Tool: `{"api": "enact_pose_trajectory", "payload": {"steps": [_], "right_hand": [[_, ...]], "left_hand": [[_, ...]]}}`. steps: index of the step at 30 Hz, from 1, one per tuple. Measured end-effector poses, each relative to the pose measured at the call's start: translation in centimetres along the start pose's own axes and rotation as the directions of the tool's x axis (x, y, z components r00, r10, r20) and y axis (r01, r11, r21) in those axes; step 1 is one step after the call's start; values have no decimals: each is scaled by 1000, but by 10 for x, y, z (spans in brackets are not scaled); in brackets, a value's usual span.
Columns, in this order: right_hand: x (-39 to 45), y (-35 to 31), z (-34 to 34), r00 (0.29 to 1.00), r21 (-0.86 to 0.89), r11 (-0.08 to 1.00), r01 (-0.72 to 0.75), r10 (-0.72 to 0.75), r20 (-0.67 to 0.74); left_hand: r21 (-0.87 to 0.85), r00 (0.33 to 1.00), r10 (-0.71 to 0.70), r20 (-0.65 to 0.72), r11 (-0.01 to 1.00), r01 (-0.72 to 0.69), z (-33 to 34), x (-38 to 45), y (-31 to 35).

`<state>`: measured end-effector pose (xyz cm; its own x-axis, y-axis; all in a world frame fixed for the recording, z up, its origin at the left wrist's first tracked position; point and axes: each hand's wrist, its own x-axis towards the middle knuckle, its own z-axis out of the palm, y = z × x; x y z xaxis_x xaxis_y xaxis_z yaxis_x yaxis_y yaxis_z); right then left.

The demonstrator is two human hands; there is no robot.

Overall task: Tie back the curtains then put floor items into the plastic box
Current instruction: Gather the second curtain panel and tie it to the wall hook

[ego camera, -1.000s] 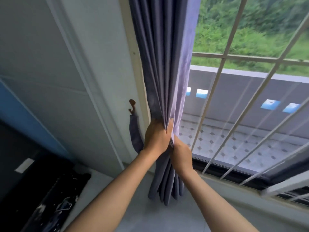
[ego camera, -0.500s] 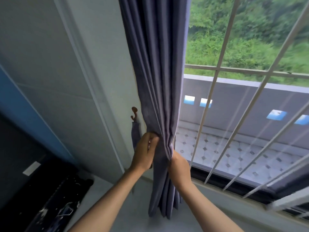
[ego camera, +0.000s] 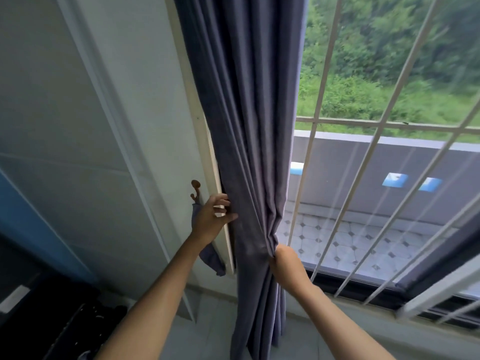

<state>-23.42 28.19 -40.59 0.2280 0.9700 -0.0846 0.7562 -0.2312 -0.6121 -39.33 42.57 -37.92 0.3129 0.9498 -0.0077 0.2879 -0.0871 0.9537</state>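
A grey-blue curtain (ego camera: 249,131) hangs gathered in folds at the window's left edge. My right hand (ego camera: 285,263) grips the bunched folds from the right at about waist height. My left hand (ego camera: 211,216) has its fingers spread and relaxed at the curtain's left edge, beside the window frame, holding nothing. A matching fabric tieback (ego camera: 211,258) hangs from a brown wall hook (ego camera: 196,189) just left of that hand; my wrist covers part of it.
White window bars (ego camera: 319,105) run right of the curtain, with a balcony wall and greenery outside. A second curtain edge (ego camera: 441,255) shows at the far right. Dark furniture (ego camera: 52,320) fills the lower left corner.
My left hand has let go of the curtain folds and moved left toward the hook and tieback. My right hand keeps its grip on the bunched curtain.
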Motion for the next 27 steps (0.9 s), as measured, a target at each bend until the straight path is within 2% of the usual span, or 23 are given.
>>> {"api": "enact_pose_trajectory", "payload": {"steps": [3, 6, 10, 13, 17, 18, 20, 22, 24, 25, 27], "right_hand": [[12, 20, 6, 997, 13, 997, -72, 72, 10], [15, 27, 7, 997, 13, 997, -70, 70, 34], [13, 21, 5, 999, 71, 996, -47, 45, 24], [11, 21, 6, 996, 106, 990, -88, 87, 21], [6, 18, 5, 991, 122, 983, -137, 137, 9], [5, 17, 6, 990, 107, 985, -139, 141, -10], [2, 12, 7, 985, 63, 986, -152, 156, -68], [-2, 5, 11, 981, -13, 989, -147, 144, -133], [-5, -3, 15, 975, -65, 991, -121, 106, -197], [-5, -7, 17, 969, -72, 991, -112, 93, -228], [-3, -9, 23, 958, -91, 991, -102, 73, -278]], "left_hand": [[44, 976, -52, 210, 998, 44, -5, 19, 4], [-13, 901, -127, 414, 989, 145, -3, 33, 17], [-20, 788, -194, 585, 967, 253, 3, 34, 38], [-31, 719, -223, 658, 946, 322, 6, 38, 39], [-19, 695, -245, 676, 937, 348, 6, 39, 34], [-19, 705, -246, 666, 938, 345, 6, 39, 32], [-3, 778, -232, 583, 958, 288, 5, 36, 26], [32, 898, -160, 410, 986, 161, 7, 26, 17], [112, 982, 19, 186, 993, -40, 16, 10, 3], [196, 992, 113, 63, 973, -123, 21, 3, -4], [276, 978, 181, -104, 950, -147, 29, -5, -19]]}}
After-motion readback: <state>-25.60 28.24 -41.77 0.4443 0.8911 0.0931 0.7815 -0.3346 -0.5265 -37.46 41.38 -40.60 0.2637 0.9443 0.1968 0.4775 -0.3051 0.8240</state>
